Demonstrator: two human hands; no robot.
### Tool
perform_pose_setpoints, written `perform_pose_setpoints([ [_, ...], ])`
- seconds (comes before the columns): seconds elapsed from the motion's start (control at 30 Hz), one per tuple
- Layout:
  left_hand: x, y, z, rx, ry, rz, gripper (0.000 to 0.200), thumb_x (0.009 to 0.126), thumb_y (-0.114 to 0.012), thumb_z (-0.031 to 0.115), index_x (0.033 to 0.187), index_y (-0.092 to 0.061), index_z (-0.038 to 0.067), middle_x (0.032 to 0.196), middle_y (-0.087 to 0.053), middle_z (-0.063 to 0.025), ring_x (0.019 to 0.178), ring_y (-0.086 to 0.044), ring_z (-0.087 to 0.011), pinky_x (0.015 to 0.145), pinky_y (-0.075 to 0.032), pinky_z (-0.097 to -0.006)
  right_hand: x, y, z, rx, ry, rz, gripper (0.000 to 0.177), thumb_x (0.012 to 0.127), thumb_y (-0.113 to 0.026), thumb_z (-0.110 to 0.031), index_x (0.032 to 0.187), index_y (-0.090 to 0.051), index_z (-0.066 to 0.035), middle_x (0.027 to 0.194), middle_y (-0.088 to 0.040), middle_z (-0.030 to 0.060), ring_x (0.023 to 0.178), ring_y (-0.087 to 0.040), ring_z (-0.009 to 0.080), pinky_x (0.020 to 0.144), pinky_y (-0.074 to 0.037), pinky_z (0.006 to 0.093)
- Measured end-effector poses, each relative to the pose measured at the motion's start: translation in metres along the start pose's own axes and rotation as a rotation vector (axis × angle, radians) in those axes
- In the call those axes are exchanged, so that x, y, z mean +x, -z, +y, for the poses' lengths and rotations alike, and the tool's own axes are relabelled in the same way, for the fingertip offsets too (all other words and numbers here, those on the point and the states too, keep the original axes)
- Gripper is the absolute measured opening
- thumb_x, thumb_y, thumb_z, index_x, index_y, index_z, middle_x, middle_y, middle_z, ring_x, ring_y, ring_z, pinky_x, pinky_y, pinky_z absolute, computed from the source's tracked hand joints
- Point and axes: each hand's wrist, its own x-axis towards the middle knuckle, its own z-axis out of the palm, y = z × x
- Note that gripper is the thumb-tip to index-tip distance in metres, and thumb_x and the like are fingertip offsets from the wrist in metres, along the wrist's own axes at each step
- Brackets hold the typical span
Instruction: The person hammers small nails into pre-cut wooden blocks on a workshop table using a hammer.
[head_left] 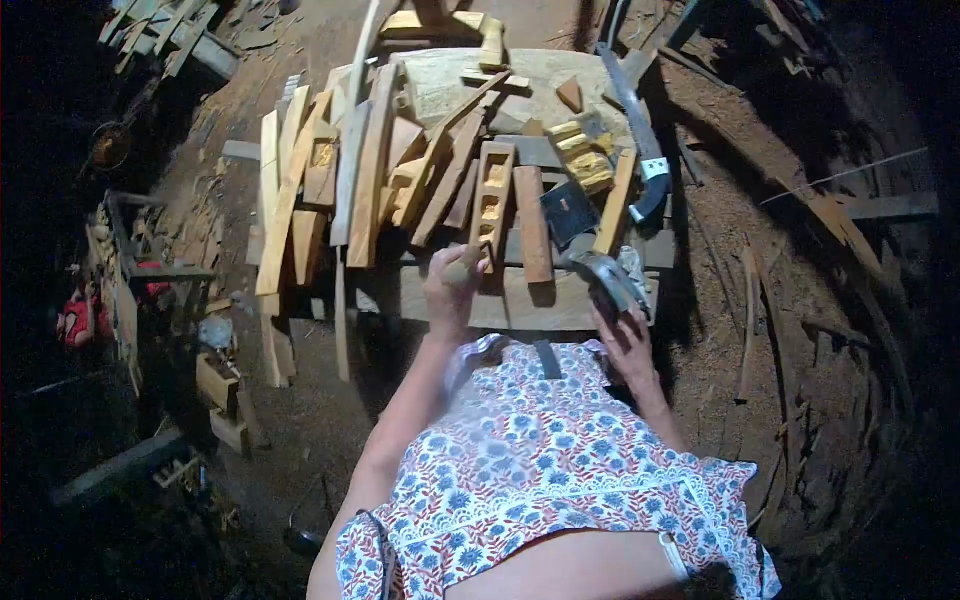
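Note:
My left hand (450, 300) is closed round a chisel by its round wooden handle (459, 272); the blade is hardly visible. Just beyond it lies a wooden block (492, 205) with several square recesses cut along its face. On the right, my right hand (628, 345) is closed at a hammer with a dark, curved metal head (608, 278); its handle is mostly hidden. Between the hands, a plain reddish wood piece (533, 225) rests on the thick wooden workbench (450, 308). A dark flat box-like object (569, 212) lies past the hammer.
Long wooden strips (372, 165) crowd the bench's left side. A handsaw (640, 130) lies along its right edge, near yellowish carved blocks (583, 158). Wood offcuts (222, 390) and a low wooden frame (125, 270) stand on the dirt floor at left; shavings (780, 300) litter the right.

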Motion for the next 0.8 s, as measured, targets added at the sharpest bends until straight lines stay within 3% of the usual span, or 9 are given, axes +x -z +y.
perform_pose_setpoints([
  [0.07,-0.001,-0.008,0.01,-0.395,0.237,0.038,0.024,0.071,-0.068,0.002,0.091,-0.055,0.003,0.088,-0.058,-0.0058,0.081,-0.056,-0.0144,0.071,-0.046,-0.0258,0.001,0.008,-0.007,0.149,-0.138,-0.009,0.04,0.073,-0.06,-0.005,0.112,-0.053,-0.011,0.107,-0.05,0.0157,0.102,-0.048,0.0305,0.079,-0.042,0.0416],
  [0.1,0.004,-0.003,0.022,0.045,0.034,-0.054,0.022,0.073,-0.067,0.006,0.091,-0.055,0.002,0.088,-0.056,-0.0067,0.082,-0.055,-0.0159,0.071,-0.045,-0.0265,0.011,0.023,-0.007,-0.152,0.146,-0.04,0.044,0.071,-0.062,-0.005,0.113,-0.049,-0.007,0.107,-0.05,0.0154,0.1,-0.048,0.0313,0.079,-0.043,0.0393],
  [0.17,0.006,-0.005,0.027,0.073,0.022,-0.097,0.022,0.073,-0.067,0.007,0.09,-0.054,0.002,0.086,-0.055,-0.0075,0.081,-0.054,-0.0173,0.07,-0.045,-0.0281,0.03,0.036,-0.022,-0.498,0.308,-0.038,0.042,0.071,-0.061,-0.005,0.111,-0.049,-0.006,0.105,-0.051,0.0153,0.099,-0.05,0.0298,0.083,-0.042,0.038],
  [0.2,0.006,-0.008,0.025,0.104,-0.056,-0.105,0.022,0.072,-0.066,0.005,0.09,-0.054,0.002,0.084,-0.055,-0.0081,0.08,-0.054,-0.0188,0.069,-0.045,-0.0287,0.053,0.043,-0.028,0.043,-0.051,-0.154,0.035,0.074,-0.057,-0.006,0.108,-0.05,-0.005,0.105,-0.051,0.0167,0.096,-0.051,0.0312,0.083,-0.044,0.0365],
  [0.3,0.003,-0.018,0.017,0.141,-0.16,-0.11,0.032,0.071,-0.067,0.01,0.094,-0.046,0.004,0.085,-0.052,-0.0147,0.075,-0.054,-0.0308,0.066,-0.045,-0.0385,0.096,0.066,-0.048,0.527,-0.267,-0.191,0.023,0.077,-0.059,-0.008,0.1,-0.056,-0.007,0.104,-0.054,0.0114,0.086,-0.057,0.0258,0.07,-0.047,0.0345],
  [0.37,0.008,-0.017,0.038,0.041,0.083,-0.183,0.03,0.073,-0.066,0.01,0.094,-0.045,0.004,0.088,-0.051,-0.0147,0.076,-0.053,-0.0317,0.065,-0.045,-0.0379,0.111,0.064,-0.057,0.412,-0.046,-0.05,0.022,0.078,-0.059,-0.009,0.098,-0.054,-0.003,0.095,-0.055,0.012,0.074,-0.059,0.0283,0.062,-0.048,0.0334],
  [0.47,0.012,-0.013,0.036,0.124,-0.044,-0.182,0.032,0.069,-0.061,0.0,0.097,-0.046,0.005,0.09,-0.05,-0.0145,0.078,-0.053,-0.0312,0.065,-0.045,-0.037,0.116,0.054,-0.068,0.668,-0.265,-0.228,0.029,0.079,-0.056,-0.014,0.106,-0.048,-0.006,0.076,-0.059,0.0173,0.073,-0.06,0.0358,0.061,-0.048,0.0387],
  [0.53,0.007,-0.012,0.034,0.021,0.057,-0.184,0.035,0.062,-0.056,-0.008,0.095,-0.049,0.002,0.085,-0.051,-0.0145,0.079,-0.052,-0.0302,0.07,-0.042,-0.0349,0.122,0.056,-0.076,0.666,-0.274,-0.258,0.029,0.079,-0.057,-0.014,0.105,-0.048,-0.005,0.075,-0.058,0.0174,0.072,-0.059,0.0361,0.06,-0.048,0.0387],
  [0.8,0.009,-0.015,0.038,0.08,0.011,-0.107,0.033,0.067,-0.064,-0.001,0.096,-0.048,0.001,0.085,-0.051,-0.0146,0.079,-0.052,-0.0297,0.069,-0.041,-0.0352,0.126,0.049,-0.072,0.699,-0.137,-0.306,0.031,0.076,-0.058,-0.012,0.103,-0.044,-0.007,0.072,-0.057,0.0169,0.07,-0.06,0.0333,0.054,-0.048,0.0388],
])
